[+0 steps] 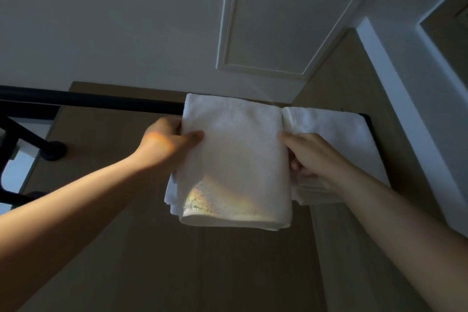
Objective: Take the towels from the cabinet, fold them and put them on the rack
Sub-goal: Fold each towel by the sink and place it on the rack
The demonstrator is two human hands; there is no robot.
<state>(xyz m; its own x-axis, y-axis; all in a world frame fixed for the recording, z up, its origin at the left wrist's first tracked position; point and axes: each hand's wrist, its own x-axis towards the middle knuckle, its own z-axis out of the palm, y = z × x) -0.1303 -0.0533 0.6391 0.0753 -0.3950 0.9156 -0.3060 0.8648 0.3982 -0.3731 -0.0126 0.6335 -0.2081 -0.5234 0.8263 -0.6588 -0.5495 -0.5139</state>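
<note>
A folded white towel (235,159) hangs over the black rack bar (101,102), seen from below. My left hand (167,142) pinches its left edge, thumb on the front face. My right hand (314,157) grips its right edge, fingers tucked behind the folds. A second folded white towel (336,129) hangs on the same bar just to the right, touching the first. The bar's right end is hidden behind the towels.
The rack's black bracket (50,151) fixes to the brown wall panel (114,159) at the left. A white ceiling hatch (286,20) is overhead. A white door frame (395,99) runs down the right side.
</note>
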